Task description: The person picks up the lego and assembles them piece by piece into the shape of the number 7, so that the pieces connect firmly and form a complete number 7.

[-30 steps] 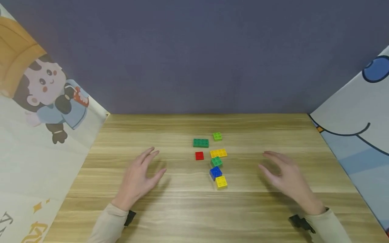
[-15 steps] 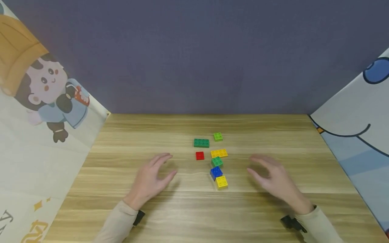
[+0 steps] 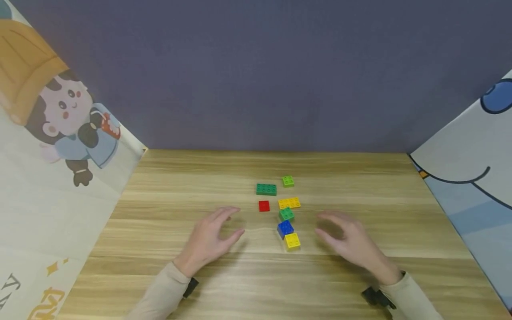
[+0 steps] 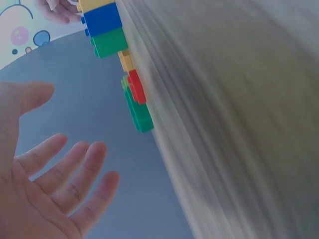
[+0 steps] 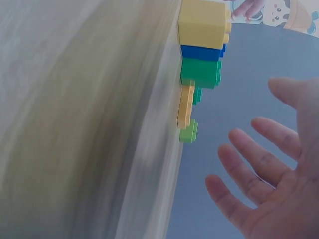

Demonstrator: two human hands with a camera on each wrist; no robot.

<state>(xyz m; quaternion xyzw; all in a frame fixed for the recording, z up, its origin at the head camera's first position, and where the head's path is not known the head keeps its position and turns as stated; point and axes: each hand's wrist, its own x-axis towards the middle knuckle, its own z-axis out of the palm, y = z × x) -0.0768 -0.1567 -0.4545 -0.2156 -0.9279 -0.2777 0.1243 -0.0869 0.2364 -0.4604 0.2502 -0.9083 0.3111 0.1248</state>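
Several toy building bricks lie mid-table between my hands. Farthest back are a lime brick [image 3: 288,181] and a long dark green brick [image 3: 266,189]. Closer in sit a small red brick [image 3: 264,206] and a long flat yellow brick [image 3: 289,203]. A green brick [image 3: 286,214], a blue brick [image 3: 285,228] and a square yellow brick [image 3: 292,241] trail toward me, blue and square yellow right against each other. My left hand [image 3: 211,238] hovers left of them, fingers spread and holding nothing. On the other side my right hand [image 3: 352,242] is likewise relaxed, its fingertips near the yellow and blue bricks.
The wooden table [image 3: 224,293] meets a dark blue-grey wall [image 3: 256,80] at the back. Printed cartoon panels flank it, one on the left [image 3: 36,209] and one on the right [image 3: 460,151]. A black wrist device [image 3: 378,298] shows beneath the right sleeve.
Both hands have moved inward toward the bricks, the left hand to the right and the right hand to the left. The bricks keep their arrangement.
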